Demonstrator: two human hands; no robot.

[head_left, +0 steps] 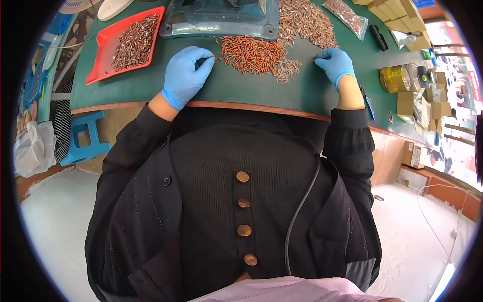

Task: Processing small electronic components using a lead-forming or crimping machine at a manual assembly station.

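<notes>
Blue gloves cover both hands on the green table (151, 83). From the head camera, the left hand (187, 75) rests on the table with its fingertips pinched together, just left of a pile of small orange pieces (251, 54). I cannot tell if it holds one. The right hand (336, 64) is curled loosely at the right of the pile, beside a heap of brownish pieces (306, 22). A red tray (103, 60) with more pieces sits far left.

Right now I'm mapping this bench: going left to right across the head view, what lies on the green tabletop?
Red tray → left hand → orange-red pieces pile → right hand → black marker → amber jar.
</notes>
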